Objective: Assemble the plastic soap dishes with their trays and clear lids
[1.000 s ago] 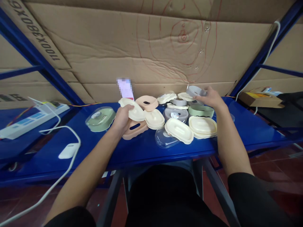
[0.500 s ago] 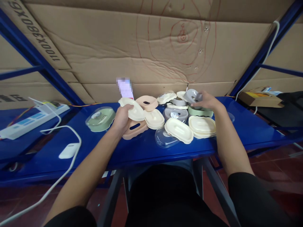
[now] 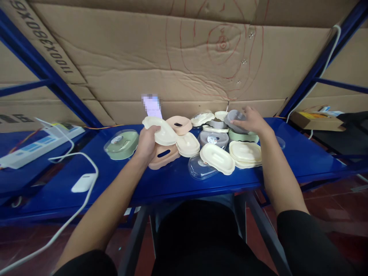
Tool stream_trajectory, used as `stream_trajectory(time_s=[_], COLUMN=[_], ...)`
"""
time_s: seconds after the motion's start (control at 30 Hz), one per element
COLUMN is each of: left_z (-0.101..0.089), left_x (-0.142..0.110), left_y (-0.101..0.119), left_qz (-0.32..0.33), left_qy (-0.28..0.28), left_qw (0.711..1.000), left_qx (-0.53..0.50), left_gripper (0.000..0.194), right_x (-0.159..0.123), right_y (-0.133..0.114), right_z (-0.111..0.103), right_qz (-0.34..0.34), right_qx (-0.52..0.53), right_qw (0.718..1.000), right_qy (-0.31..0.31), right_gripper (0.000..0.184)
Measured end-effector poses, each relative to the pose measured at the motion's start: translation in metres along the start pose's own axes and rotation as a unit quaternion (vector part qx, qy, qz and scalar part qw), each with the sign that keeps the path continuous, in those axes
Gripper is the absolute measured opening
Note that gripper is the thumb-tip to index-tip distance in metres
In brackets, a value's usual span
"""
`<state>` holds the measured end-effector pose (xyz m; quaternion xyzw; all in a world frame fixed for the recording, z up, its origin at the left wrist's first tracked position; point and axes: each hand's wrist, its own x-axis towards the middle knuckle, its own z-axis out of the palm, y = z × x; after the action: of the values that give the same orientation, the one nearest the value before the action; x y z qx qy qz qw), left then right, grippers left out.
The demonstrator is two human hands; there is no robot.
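My left hand (image 3: 148, 142) is closed on the edge of a cream oval plastic tray (image 3: 163, 132), tilted above a peach base with a slot (image 3: 165, 156). My right hand (image 3: 252, 122) grips a grey oval plastic piece (image 3: 236, 119) with thumb and fingers; its far edge is partly hidden. Under that piece sits a green oval piece (image 3: 243, 137). Between my hands lie more cream trays (image 3: 188, 145), a grey box with a clear lid (image 3: 213, 139) and a loose clear lid (image 3: 198, 168) partly under a cream tray (image 3: 217, 158).
A green box with a clear lid (image 3: 122, 144) stands to the left. Behind it a phone (image 3: 153, 107) leans on the cardboard wall (image 3: 129, 57). A power strip (image 3: 43, 145), a white case (image 3: 84, 183) and a white cable (image 3: 71, 214) lie farther left.
The grey piece in my right hand has tipped and shifted slightly right. My left hand has moved a little left and up with the cream tray.
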<state>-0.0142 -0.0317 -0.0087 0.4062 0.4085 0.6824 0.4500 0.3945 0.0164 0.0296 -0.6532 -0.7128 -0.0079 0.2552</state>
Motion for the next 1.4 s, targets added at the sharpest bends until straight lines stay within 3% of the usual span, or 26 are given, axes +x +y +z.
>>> stream_trajectory(time_s=[0.13,0.3,0.5,0.73,0.93,1.07,1.2,1.4], left_z=[0.004,0.004,0.003,0.004,0.002,0.003,0.004,0.004], left_x=[-0.004,-0.006,0.001,0.002,0.000,-0.001,-0.001,-0.007], left_y=[0.005,0.007,0.002,-0.001,-0.003,-0.002,-0.001,0.000], left_qz=[-0.012,0.007,0.034,0.028,0.026,0.027,0.024,0.052], left_qy=[0.043,0.036,0.044,0.051,0.029,0.036,0.040,0.038], left_qw=[0.999,0.999,0.998,0.998,0.999,0.999,0.999,0.996], left_qx=[0.018,0.024,-0.020,-0.025,-0.020,-0.014,-0.018,0.054], left_gripper=[0.036,0.033,0.033,0.034,0.036,0.034,0.033,0.027], right_x=[-0.003,-0.005,-0.017,-0.031,-0.025,-0.024,-0.026,-0.015], right_y=[-0.011,-0.022,-0.058,-0.078,-0.071,-0.072,-0.073,-0.045], right_z=[0.004,0.014,0.020,0.027,0.028,0.027,0.024,0.023], right_qz=[-0.069,-0.098,-0.198,-0.202,-0.238,-0.253,-0.189,-0.073], right_qx=[0.006,-0.012,-0.039,-0.112,-0.085,-0.068,-0.077,-0.099], right_qw=[0.996,0.994,0.978,0.972,0.967,0.964,0.979,0.992], right_qy=[0.052,0.040,-0.044,-0.042,-0.036,-0.051,-0.019,0.021], right_gripper=[0.070,0.076,0.030,0.044,0.029,0.029,0.036,0.090])
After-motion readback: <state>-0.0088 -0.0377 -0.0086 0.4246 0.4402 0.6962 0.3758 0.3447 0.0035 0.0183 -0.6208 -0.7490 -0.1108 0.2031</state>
